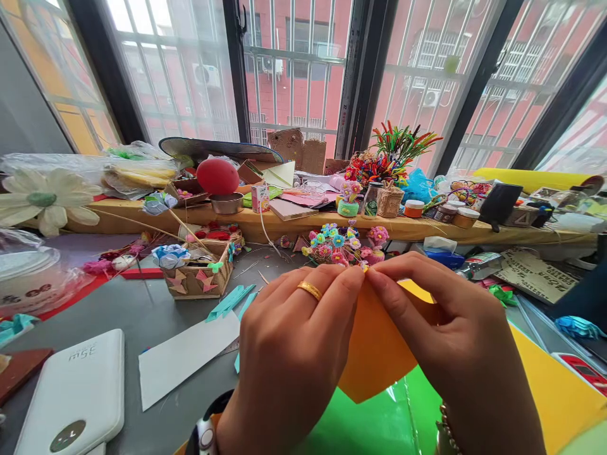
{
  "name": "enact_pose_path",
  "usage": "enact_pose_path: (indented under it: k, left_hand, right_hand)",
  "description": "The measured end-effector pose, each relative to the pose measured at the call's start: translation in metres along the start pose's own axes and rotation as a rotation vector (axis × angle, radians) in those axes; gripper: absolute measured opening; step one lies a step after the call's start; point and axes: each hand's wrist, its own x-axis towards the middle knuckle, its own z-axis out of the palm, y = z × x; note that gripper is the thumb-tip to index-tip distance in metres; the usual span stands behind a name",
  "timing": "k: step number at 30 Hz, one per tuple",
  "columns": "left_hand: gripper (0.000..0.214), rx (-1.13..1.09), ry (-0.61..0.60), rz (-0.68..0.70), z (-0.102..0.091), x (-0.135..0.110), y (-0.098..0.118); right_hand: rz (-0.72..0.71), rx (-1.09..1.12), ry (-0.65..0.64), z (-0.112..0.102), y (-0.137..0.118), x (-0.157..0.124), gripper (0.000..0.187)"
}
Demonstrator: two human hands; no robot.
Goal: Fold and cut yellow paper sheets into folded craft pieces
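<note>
Both hands come together at the centre of the view, raised above the table. My left hand [296, 335], with a gold ring and a watch at the wrist, is closed with its fingertips on the upper edge of an orange sheet of paper [374, 351]. Right beside it, my right hand [455, 335] pinches the same edge between thumb and index finger. The orange paper hangs below the fingertips and narrows to a corner at the bottom. Part of it is hidden behind both hands. Beneath lies a shiny green packet [370, 423].
A white power bank [76, 392] and a white paper strip [187, 357] lie on the left. Behind them stands a cardboard box [202, 278]. Small crocheted flowers [339, 240] stand just beyond my hands. Yellow paper [554, 385] is at right. A crowded ledge [284, 221] runs below the windows.
</note>
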Motion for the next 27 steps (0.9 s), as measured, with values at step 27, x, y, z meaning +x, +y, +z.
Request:
enact_pose_path:
  k: [27]
  left_hand:
    - [0.008,-0.322,-0.365,-0.316,-0.016,0.005,-0.012]
  right_hand:
    - [0.370,0.338,-0.470,-0.015,0.006,0.009,0.020]
